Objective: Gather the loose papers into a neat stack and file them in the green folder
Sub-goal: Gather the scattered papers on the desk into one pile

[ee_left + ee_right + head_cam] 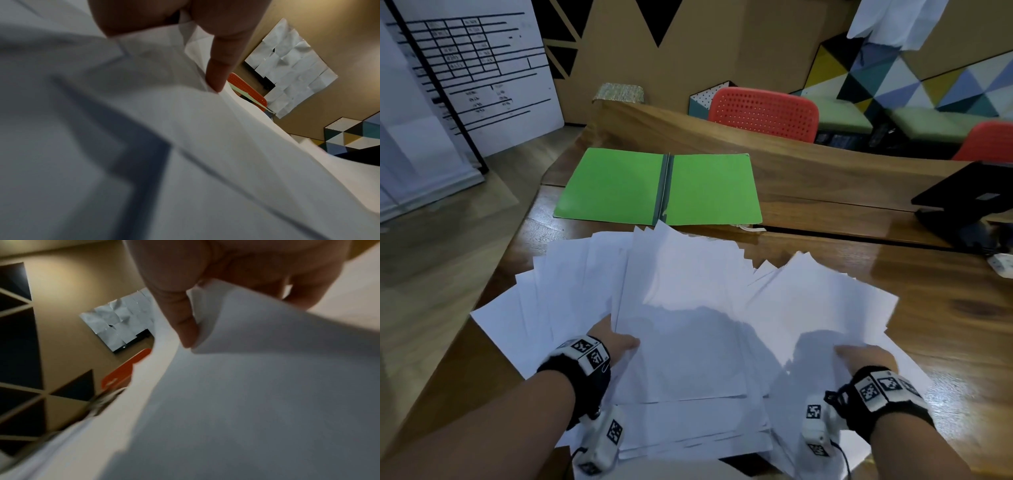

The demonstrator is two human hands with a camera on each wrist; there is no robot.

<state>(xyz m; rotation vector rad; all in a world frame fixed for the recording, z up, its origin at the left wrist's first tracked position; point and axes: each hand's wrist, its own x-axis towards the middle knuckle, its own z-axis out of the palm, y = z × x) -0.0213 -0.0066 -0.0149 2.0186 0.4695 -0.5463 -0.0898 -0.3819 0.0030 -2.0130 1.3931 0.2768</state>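
Both hands pinch sheets: left hand point(616, 341), right hand point(866, 356) | papers point(688, 308) fanned between and beyond them on table point(928, 274) | green folder point(657, 186) open, farther ahead | risk: loose outer sheets may slip off when lifted, held only at near edges

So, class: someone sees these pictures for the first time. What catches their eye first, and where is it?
A wide fan of white papers covers the near table, with the left hand and right hand each gripping sheets at its edges. Just beyond lies the green folder, open flat. A red chair stands behind the table.
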